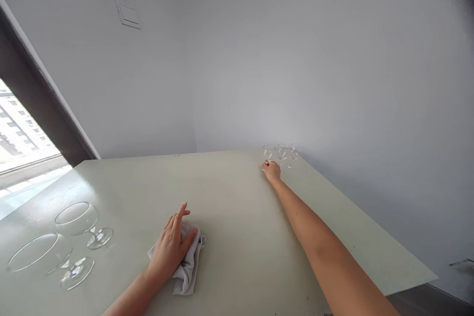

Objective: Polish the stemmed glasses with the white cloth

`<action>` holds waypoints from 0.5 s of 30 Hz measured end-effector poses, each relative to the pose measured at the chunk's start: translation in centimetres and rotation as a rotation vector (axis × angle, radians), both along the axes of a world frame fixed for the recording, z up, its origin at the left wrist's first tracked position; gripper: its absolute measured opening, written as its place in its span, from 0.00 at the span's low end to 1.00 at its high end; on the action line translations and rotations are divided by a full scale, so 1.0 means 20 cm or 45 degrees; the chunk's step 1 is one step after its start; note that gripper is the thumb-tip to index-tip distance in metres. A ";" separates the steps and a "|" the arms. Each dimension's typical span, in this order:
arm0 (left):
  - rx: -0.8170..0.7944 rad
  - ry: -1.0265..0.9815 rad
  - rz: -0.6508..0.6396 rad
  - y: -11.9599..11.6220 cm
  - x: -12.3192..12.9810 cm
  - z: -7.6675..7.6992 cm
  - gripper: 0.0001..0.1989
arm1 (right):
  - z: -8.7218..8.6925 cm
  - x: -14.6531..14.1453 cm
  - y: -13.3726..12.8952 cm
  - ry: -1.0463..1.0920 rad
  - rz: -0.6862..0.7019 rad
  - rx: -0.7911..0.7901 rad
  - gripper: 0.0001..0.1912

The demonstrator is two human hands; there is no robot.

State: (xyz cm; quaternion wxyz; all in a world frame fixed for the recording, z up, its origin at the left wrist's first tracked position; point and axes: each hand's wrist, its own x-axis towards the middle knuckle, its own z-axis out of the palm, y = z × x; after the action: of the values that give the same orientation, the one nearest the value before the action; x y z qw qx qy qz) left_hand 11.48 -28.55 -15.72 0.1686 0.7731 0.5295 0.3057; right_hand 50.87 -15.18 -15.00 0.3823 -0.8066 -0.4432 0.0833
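At the far right corner of the worktop (229, 192), close to the wall (314, 69), our right hand (272, 170) reaches out with the arm almost straight. Its grip is narrow, the fingers curled about the stem of a small-looking stemmed glass (269, 150); the bowl shows just above the knuckles and part of the foot peeps out to the left of them. How firmly we hold it, we cannot tell. Just beside it, to the right, stand a second glass (283, 151) and a third glass (295, 151), the three bowls making a short row along the far edge. Nearer to us, around the middle of the front part of the worktop, our left hand (170, 247) lies palm down on a folded grey cloth (188, 271). That grip is wide and loose, with the thumb set apart on the fabric and the forefinger raised a little; a pale loop sticks out at the cloth's right edge. On our left, well apart from the far row, two more stemmed glasses stand upright near each other: the rear left glass (83, 224) and the front left glass (66, 262), both clear, wide in the bowl and short in the stem. Beyond them we see a bright window (22, 128) behind a dark frame (40, 79), and a white switch (129, 15) higher up.
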 end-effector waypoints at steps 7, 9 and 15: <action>-0.055 -0.585 0.176 -0.04 0.01 0.08 0.23 | -0.02 -0.10 -0.24 -0.100 0.075 0.152 0.25; -0.094 -0.855 0.361 -0.02 0.00 0.11 0.21 | -0.03 -0.17 -0.33 -0.117 0.208 0.189 0.24; -0.238 -1.440 0.968 0.02 -0.23 0.17 0.26 | -0.03 -0.38 -0.51 -0.149 0.610 0.197 0.17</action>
State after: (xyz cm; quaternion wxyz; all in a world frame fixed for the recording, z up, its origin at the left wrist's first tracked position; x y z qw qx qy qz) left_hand 6.92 -28.23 -12.41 0.3661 0.2376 0.6188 0.6532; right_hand 43.24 -25.39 -15.60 0.3858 -0.6505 -0.6479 0.0903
